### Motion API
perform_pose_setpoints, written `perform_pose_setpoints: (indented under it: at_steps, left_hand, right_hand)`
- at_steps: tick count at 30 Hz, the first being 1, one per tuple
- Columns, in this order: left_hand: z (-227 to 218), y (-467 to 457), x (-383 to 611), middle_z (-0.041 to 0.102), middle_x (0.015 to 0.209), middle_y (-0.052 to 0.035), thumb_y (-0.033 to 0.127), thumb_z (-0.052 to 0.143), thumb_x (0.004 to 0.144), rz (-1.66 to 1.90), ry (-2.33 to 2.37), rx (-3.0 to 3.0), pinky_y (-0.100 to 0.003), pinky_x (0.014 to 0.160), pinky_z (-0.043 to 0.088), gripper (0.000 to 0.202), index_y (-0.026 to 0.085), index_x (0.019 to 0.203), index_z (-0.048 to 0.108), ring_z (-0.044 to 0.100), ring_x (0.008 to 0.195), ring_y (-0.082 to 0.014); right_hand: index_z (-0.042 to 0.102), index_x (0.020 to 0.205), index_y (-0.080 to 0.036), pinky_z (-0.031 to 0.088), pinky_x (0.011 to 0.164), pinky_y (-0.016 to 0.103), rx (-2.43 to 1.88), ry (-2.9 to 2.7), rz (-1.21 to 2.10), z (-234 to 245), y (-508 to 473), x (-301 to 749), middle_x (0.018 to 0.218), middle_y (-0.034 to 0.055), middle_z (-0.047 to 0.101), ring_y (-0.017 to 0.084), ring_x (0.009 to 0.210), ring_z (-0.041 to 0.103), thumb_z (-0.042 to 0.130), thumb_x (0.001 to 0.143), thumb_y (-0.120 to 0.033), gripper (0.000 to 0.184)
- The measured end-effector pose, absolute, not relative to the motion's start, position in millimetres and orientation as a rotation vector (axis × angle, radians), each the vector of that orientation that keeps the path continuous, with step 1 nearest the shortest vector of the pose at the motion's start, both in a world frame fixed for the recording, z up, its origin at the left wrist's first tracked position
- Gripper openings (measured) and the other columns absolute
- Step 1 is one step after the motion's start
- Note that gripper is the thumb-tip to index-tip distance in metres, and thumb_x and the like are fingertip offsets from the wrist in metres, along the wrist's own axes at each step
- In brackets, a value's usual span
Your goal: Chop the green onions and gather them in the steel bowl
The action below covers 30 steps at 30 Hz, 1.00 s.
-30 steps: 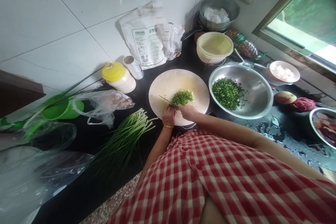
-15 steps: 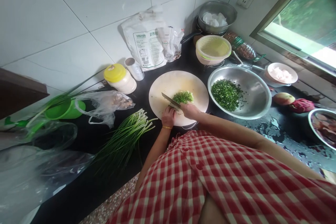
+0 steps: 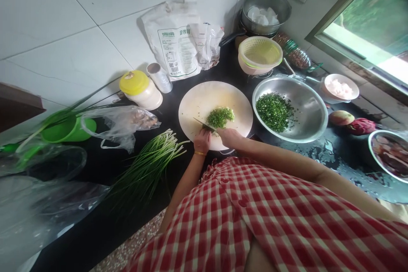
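Note:
My right hand grips the handle of a knife, whose blade points left over the round cutting board. Close against the blade, my left hand is closed at the board's near edge, fingers curled down; what lies under them is mostly hidden, with a few green bits beside it. Just beyond the knife sits a heap of chopped green onion. A bundle of whole green onions lies on the dark counter to the left of the board.
Right of the board stands a steel bowl with chopped greens. Behind are a white flour bag, a yellow-lidded jar and a strainer basket. A dragon fruit and water drops lie at right.
The knife blade has tilted and now shows as a thin edge near my left fingers. Both hands remain at the board's near side. The whole view has shifted slightly.

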State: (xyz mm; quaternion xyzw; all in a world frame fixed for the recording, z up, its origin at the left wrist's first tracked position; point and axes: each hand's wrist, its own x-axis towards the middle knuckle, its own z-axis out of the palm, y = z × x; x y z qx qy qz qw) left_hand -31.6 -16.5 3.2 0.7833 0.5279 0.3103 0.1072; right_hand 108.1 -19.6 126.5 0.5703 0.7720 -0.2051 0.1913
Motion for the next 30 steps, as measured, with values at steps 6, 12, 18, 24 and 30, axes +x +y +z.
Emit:
perform_pose_setpoints:
  at_steps: [6, 12, 18, 24, 30]
  left_hand:
    - [2.3, -17.1, -32.8, 0.065, 0.088, -0.0073, 0.020, 0.047, 0.087, 0.891, 1.556, 2.338, -0.034, 0.080, 0.048, 0.017, 0.020, 0.088, 0.063, 0.058, 0.089, -0.0208]
    - [3.1, -16.4, -30.1, 0.064, 0.087, -0.0079, 0.020, 0.045, 0.087, 0.902, 1.600, 2.311, -0.035, 0.079, 0.048, 0.017, 0.020, 0.088, 0.062, 0.058, 0.089, -0.0214]
    - [-2.3, -16.2, -31.7, 0.064, 0.087, -0.0093, 0.021, 0.051, 0.085, 0.888, 1.592, 2.320, -0.035, 0.077, 0.048, 0.013, 0.019, 0.091, 0.062, 0.058, 0.092, -0.0236]
    - [1.6, -17.3, -30.7, 0.064, 0.086, -0.0075, 0.020, 0.046, 0.087, 0.924, 1.619, 2.355, -0.033, 0.075, 0.047, 0.016, 0.020, 0.086, 0.062, 0.059, 0.084, -0.0202]
    - [-3.7, -17.0, -31.1, 0.063, 0.082, -0.0071, 0.021, 0.046, 0.087, 0.923, 1.625, 2.326, -0.033, 0.075, 0.047, 0.017, 0.019, 0.083, 0.062, 0.058, 0.086, -0.0209]
  right_hand:
    - [0.043, 0.118, -0.014, 0.046, 0.073, 0.030, 1.604, 2.207, -0.563, 115.2, -10.9, 100.5, 0.097, 0.0131, 0.066, 0.022, 0.092, 0.063, 0.037, 0.086, -0.010, 0.034]
    - [0.046, 0.116, -0.016, 0.046, 0.072, 0.030, 1.585, 2.245, -0.566, 124.4, -17.3, 108.5, 0.095, 0.0118, 0.066, 0.023, 0.090, 0.063, 0.038, 0.086, -0.012, 0.032]
    - [0.044, 0.121, -0.014, 0.046, 0.074, 0.031, 1.590, 2.232, -0.579, 112.5, -17.9, 93.5, 0.099, 0.0133, 0.065, 0.022, 0.092, 0.062, 0.033, 0.088, -0.011, 0.035]
    - [0.047, 0.115, -0.016, 0.046, 0.070, 0.030, 1.590, 2.272, -0.557, 121.8, -14.2, 105.7, 0.094, 0.0114, 0.066, 0.023, 0.088, 0.063, 0.040, 0.083, -0.010, 0.033]
    - [0.049, 0.112, -0.014, 0.046, 0.071, 0.031, 1.570, 2.266, -0.576, 115.4, -16.7, 99.1, 0.097, 0.0132, 0.065, 0.023, 0.089, 0.063, 0.038, 0.084, -0.009, 0.031]
